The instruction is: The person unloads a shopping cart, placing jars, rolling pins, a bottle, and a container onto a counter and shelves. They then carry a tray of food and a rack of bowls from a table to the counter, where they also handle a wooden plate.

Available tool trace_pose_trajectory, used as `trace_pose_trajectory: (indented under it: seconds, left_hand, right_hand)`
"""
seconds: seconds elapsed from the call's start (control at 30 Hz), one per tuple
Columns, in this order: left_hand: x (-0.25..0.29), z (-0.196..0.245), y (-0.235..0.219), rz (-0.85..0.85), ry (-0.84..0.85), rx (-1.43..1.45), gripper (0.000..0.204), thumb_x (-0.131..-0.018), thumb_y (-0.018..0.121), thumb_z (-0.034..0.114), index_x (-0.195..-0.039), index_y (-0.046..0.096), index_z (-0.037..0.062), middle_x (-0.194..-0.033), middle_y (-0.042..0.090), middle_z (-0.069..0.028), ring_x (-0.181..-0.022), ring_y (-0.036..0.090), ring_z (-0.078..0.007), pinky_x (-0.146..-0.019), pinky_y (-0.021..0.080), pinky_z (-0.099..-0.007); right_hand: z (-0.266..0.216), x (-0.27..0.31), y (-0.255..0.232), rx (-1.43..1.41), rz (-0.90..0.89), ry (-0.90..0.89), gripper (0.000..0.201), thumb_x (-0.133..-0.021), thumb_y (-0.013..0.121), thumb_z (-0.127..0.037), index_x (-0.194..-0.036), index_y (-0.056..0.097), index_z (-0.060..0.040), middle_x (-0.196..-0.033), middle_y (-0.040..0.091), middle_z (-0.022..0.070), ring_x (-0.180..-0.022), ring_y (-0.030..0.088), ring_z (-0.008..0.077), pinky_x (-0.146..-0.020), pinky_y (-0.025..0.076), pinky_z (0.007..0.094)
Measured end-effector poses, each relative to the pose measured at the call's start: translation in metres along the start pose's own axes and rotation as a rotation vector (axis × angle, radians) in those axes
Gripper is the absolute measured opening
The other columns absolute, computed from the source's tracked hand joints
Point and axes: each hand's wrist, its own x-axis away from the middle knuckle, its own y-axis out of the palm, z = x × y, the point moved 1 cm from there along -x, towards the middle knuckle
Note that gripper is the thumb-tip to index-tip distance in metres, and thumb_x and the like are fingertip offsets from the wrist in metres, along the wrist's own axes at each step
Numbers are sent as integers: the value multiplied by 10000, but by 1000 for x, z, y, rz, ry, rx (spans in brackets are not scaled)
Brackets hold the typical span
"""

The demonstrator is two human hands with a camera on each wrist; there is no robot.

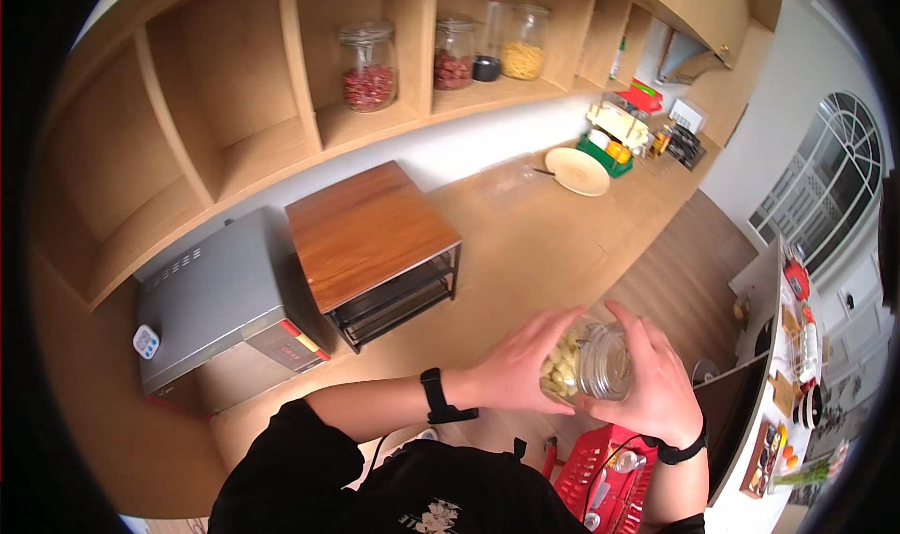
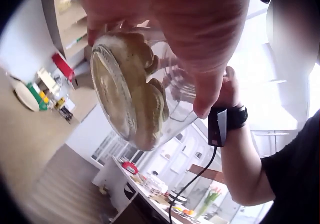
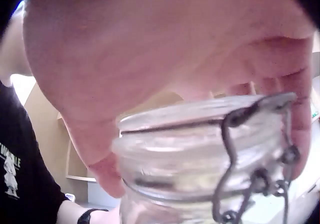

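Note:
A clear glass jar (image 1: 589, 361) with a wire clip lid and pale yellow pieces inside lies on its side between both hands, held over the wooden counter's front edge. My left hand (image 1: 514, 365) grips the jar's bottom end, where the pale pieces (image 2: 145, 91) press against the glass base (image 2: 112, 91). My right hand (image 1: 656, 375) wraps around the lid end; the lid (image 3: 200, 119) and its wire clasp (image 3: 250, 154) show close up in the right wrist view. Each wrist wears a black band.
A wooden-topped rack (image 1: 370, 234) and a grey oven (image 1: 220, 304) stand on the counter (image 1: 525, 253). A white plate (image 1: 577, 171) and clear box (image 1: 506, 180) lie farther back. Shelf jars (image 1: 367, 65) hold red and yellow food. A red basket (image 1: 600, 478) sits below my hands.

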Motion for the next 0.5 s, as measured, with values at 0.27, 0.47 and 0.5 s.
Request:
trace_pose_trajectory:
  seconds: [0.27,0.47,0.5]
  left_hand:
    - [34,24,-133,541,7,-416,1240,-533,990,361,-1511,329,-19,-1444,445,-259,-1363,437,-423,-1147,388,-507]
    - [51,54,-237,912,-123,-361,1125,-622,977,274,-1490,318,-5,-1413,522,-167,-1332,510,-265,-1150,399,-401]
    - [55,44,-255,973,-78,-449,1083,-654,963,270,-1485,327,-11,-1411,528,-175,-1327,515,-266,-1149,401,-394]
  right_hand:
    - [-63,-68,19,-55,331,-477,1028,-712,906,-282,-1555,361,-66,-1585,342,241,-1411,423,417,-1130,403,475]
    - [-46,-75,53,-326,321,-441,828,-822,819,-146,-1527,397,-43,-1505,447,228,-1321,506,382,-1087,447,434]
    - [-39,-72,60,-331,319,-446,828,-822,819,-146,-1527,397,-43,-1505,447,228,-1321,506,382,-1087,447,434]
